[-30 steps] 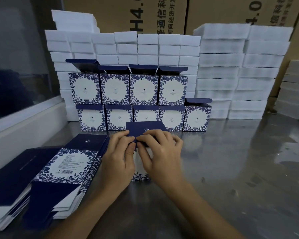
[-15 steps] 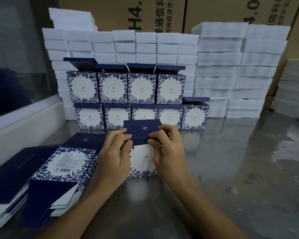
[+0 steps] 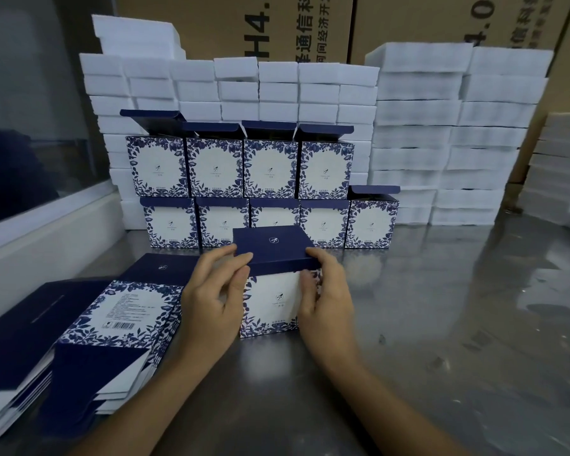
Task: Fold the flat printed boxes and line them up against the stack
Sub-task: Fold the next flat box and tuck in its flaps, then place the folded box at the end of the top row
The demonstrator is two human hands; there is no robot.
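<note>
Left hand (image 3: 211, 301) and right hand (image 3: 326, 297) clamp folded box (image 3: 272, 304) from either side, fingers curled at navy lid edge. Box upright on steel table (image 3: 441, 340). Left of it, pile of flat printed boxes (image 3: 79, 334). Behind, two rows of finished boxes (image 3: 267, 195) against white foam stack (image 3: 418, 133).

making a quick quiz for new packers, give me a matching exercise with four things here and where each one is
Things:
1. box being folded
2. flat printed boxes
3. folded boxes
4. cardboard cartons

Places:
A. two rows against the white foam blocks
B. far back, behind the foam
C. piled at the left of the table
D. between left hand and right hand

Pairs: 1-D, 2-C, 3-A, 4-B
</note>
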